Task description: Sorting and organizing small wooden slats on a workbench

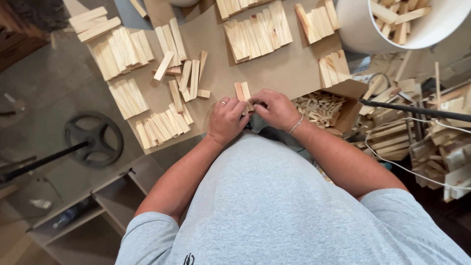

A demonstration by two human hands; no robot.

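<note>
Your left hand (226, 119) and right hand (276, 109) meet at the near edge of the board (289, 68), fingers curled around a small pair of wood blocks (242, 91) standing on end; you are squaring them together — the next move calls for a steady grip; sorted stacks (257, 34) lie farther up the board; a box of offcuts (321, 108) sits just right of it.
</note>
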